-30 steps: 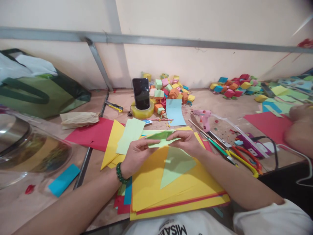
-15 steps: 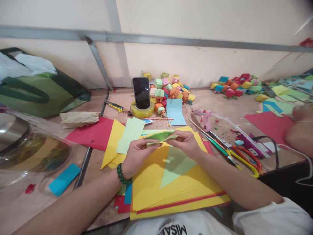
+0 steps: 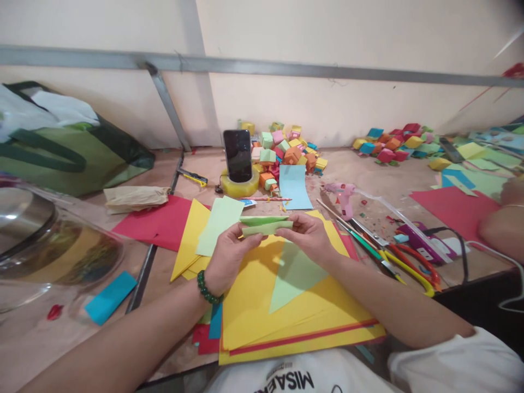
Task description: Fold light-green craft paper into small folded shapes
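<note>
Between my two hands is a folded piece of light green paper (image 3: 266, 225), held level with a narrow gap along its top. My left hand (image 3: 229, 248) pinches its left end, thumb on the near face; a green bead bracelet circles that wrist. At the right end, the thumb and fingers of my right hand (image 3: 309, 237) grip it too. Below lies a stack of yellow paper (image 3: 249, 305) with red edges showing, topped by a green paper triangle (image 3: 292, 278). A pale green sheet (image 3: 216, 224) lies just beyond my left hand.
Behind stand a phone (image 3: 238, 155) on a tape roll (image 3: 233, 185) and a heap of paper cubes (image 3: 282, 150). To the right are a pink glue gun (image 3: 344, 197), scissors (image 3: 413, 267) and another person's arm (image 3: 503, 226). A green bag (image 3: 65, 158) and clear container (image 3: 94, 256) occupy the left.
The green paper has turned so its near face shows more squarely, and its gap looks narrower. Both hands still hold its ends.
</note>
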The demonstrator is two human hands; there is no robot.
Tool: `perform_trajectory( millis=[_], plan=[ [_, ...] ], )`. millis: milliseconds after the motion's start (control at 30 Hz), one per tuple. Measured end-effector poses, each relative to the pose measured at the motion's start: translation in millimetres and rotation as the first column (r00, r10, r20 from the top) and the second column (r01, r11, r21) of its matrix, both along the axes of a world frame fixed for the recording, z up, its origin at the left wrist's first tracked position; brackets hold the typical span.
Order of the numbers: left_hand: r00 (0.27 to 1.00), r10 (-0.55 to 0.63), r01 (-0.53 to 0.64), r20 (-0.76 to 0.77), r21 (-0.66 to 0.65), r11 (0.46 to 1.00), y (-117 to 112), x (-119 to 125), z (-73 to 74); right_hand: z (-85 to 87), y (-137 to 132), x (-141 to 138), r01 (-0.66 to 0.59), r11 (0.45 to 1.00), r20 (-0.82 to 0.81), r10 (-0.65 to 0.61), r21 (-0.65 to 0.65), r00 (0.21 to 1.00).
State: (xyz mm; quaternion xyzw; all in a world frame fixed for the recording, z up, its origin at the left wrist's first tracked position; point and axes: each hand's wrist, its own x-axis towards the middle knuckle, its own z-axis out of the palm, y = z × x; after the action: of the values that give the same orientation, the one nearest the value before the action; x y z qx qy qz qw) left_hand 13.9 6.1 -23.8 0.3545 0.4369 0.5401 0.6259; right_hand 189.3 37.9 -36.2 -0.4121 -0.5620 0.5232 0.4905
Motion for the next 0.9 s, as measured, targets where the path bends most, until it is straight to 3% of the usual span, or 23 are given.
perform_trajectory(
  millis=[167, 300, 400, 733, 900],
  plan=[
    [0.996, 0.071, -0.068, 0.057, -0.059, 0.996, 1.7, 0.1, 1.3, -1.4, 0.7, 0.0, 0.014, 0.999, -0.002, -0.014, 0.039, 1.0],
    [0.999, -0.036, 0.034, -0.011, -0.135, 0.99, 3.8, -2.1, -2.6, -1.7, -1.5, 0.3, 0.019, 0.994, 0.065, -0.026, 0.109, 0.998],
    [0.994, -0.099, 0.094, -0.047, -0.102, 0.99, 4.6, -2.7, -4.8, -0.2, -3.3, -0.7, 0.025, 0.992, 0.057, -0.033, 0.123, 0.998],
    [0.994, -0.081, 0.088, -0.079, 0.083, 0.993, 2.0, 0.4, -0.2, -0.1, -1.2, 0.9, -0.084, 0.984, -0.092, 0.07, -0.154, 0.993],
    [0.991, -0.104, 0.108, -0.089, 0.039, 0.993, 1.8, -0.5, 2.6, -1.7, 1.1, 3.6, -0.028, 0.993, 0.008, 0.029, -0.118, 1.0]
  ],
)
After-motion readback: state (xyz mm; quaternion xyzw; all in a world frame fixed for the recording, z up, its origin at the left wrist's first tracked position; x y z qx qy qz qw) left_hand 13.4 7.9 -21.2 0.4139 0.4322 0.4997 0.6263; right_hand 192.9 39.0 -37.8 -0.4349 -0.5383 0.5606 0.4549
